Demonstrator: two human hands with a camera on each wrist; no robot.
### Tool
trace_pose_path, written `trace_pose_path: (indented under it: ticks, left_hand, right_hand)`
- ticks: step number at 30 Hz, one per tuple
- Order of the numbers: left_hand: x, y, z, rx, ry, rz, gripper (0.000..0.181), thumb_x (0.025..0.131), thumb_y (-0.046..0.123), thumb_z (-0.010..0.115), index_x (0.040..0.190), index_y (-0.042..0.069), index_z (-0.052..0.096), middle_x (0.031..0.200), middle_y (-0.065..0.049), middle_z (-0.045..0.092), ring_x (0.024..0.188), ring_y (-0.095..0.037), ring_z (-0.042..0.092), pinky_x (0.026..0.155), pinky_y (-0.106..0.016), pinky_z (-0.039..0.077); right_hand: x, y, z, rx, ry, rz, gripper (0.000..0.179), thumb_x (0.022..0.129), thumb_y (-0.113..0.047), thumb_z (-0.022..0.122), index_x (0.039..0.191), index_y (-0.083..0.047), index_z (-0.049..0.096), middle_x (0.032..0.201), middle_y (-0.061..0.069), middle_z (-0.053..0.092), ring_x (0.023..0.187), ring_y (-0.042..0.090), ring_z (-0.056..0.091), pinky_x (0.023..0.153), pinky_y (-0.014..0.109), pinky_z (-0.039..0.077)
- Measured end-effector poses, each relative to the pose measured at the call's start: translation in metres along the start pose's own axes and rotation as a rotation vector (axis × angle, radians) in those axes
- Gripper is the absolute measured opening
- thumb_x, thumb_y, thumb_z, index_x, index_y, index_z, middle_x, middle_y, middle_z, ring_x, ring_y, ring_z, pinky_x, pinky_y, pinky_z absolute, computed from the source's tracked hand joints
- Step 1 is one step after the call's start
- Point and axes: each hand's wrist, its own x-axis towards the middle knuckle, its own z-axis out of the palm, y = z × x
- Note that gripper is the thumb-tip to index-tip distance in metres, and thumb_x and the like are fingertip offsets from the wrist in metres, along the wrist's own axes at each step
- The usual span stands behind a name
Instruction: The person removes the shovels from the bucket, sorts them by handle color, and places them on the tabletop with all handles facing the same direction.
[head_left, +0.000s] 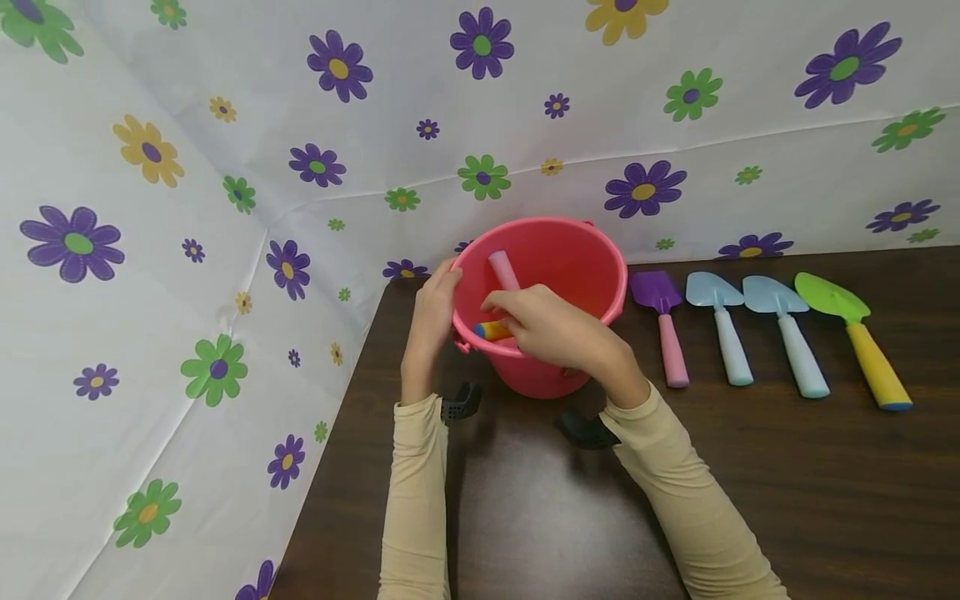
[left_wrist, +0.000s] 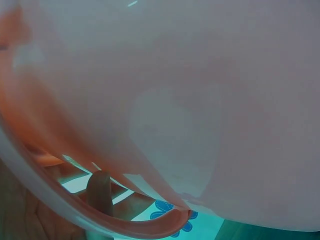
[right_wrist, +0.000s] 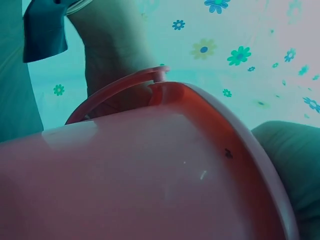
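A pink bucket (head_left: pixel 540 371) stands on the table, its mouth tilted toward the head camera. My left hand (head_left: pixel 431 312) grips its rim at the left side; one of its fingers shows by the pink edge in the left wrist view. My right hand (head_left: pixel 551 325) reaches over the near rim into the bucket with bent fingers. Just by those fingers lies a yellow handle (head_left: pixel 491 331) with a blue end; whether they pinch it is hidden. A pink handle (head_left: pixel 504 271) leans inside the bucket behind them. The right wrist view shows mostly the bucket's outer wall (right_wrist: pixel 120 165).
Right of the bucket lie a purple toy shovel (head_left: pixel 666 333) with a pink handle, two pale blue trowels (head_left: pixel 723 333) and a green trowel (head_left: pixel 862 342) with a yellow handle. Flowered white sheeting (head_left: pixel 420 167) rises behind and left of the dark wooden table (head_left: pixel 825 500).
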Motion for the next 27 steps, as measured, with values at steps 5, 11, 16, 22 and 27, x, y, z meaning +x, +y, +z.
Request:
trace_pose_path:
  ticks: [5, 11, 16, 22, 27]
  left_hand:
    - [-0.0003, -0.0018, 0.0009, -0.02, -0.002, 0.013, 0.045, 0.108, 0.03, 0.04, 0.143, 0.009, 0.058, 0.13, -0.015, 0.068, 0.111, -0.032, 0.067, 0.097, -0.046, 0.056]
    - [0.0008, -0.0013, 0.0015, -0.024, -0.007, 0.037, 0.045, 0.108, 0.029, 0.038, 0.142, 0.008, 0.059, 0.128, -0.015, 0.068, 0.109, -0.032, 0.068, 0.096, -0.046, 0.057]
    - [0.0013, -0.0018, 0.0022, -0.031, -0.017, 0.041, 0.045, 0.108, 0.029, 0.038, 0.142, 0.008, 0.059, 0.128, -0.015, 0.068, 0.109, -0.031, 0.068, 0.096, -0.046, 0.057]
    - [0.0015, -0.0016, 0.0017, -0.023, -0.01, 0.028, 0.046, 0.107, 0.029, 0.038, 0.142, 0.008, 0.059, 0.128, -0.015, 0.068, 0.108, -0.031, 0.068, 0.095, -0.046, 0.058]
    - [0.0027, -0.0022, 0.0012, 0.013, 0.007, 0.041, 0.046, 0.106, 0.029, 0.037, 0.14, 0.008, 0.061, 0.122, -0.016, 0.07, 0.102, -0.031, 0.07, 0.091, -0.046, 0.058]
  right_hand:
    - [0.0012, -0.0016, -0.0009, -0.023, -0.088, -0.028, 0.044, 0.089, 0.004, 0.07, 0.132, -0.005, 0.068, 0.108, 0.009, 0.074, 0.088, 0.024, 0.069, 0.076, 0.034, 0.062]
    - [0.0008, -0.0026, -0.0031, -0.049, -0.18, -0.024, 0.044, 0.095, 0.0, 0.066, 0.138, -0.008, 0.065, 0.099, 0.005, 0.072, 0.081, 0.02, 0.067, 0.074, 0.032, 0.06]
    - [0.001, -0.0004, -0.0021, -0.029, -0.197, -0.008, 0.042, 0.096, -0.001, 0.064, 0.138, -0.008, 0.064, 0.096, 0.004, 0.069, 0.085, 0.02, 0.065, 0.079, 0.034, 0.06]
    - [0.0023, 0.0017, -0.0011, 0.006, -0.155, -0.044, 0.041, 0.094, 0.002, 0.064, 0.134, -0.004, 0.065, 0.102, 0.007, 0.067, 0.091, 0.023, 0.063, 0.081, 0.035, 0.058]
    - [0.003, 0.0017, -0.0035, 0.034, -0.16, -0.018, 0.04, 0.096, 0.001, 0.06, 0.136, -0.003, 0.062, 0.093, 0.005, 0.065, 0.081, 0.021, 0.063, 0.071, 0.032, 0.057]
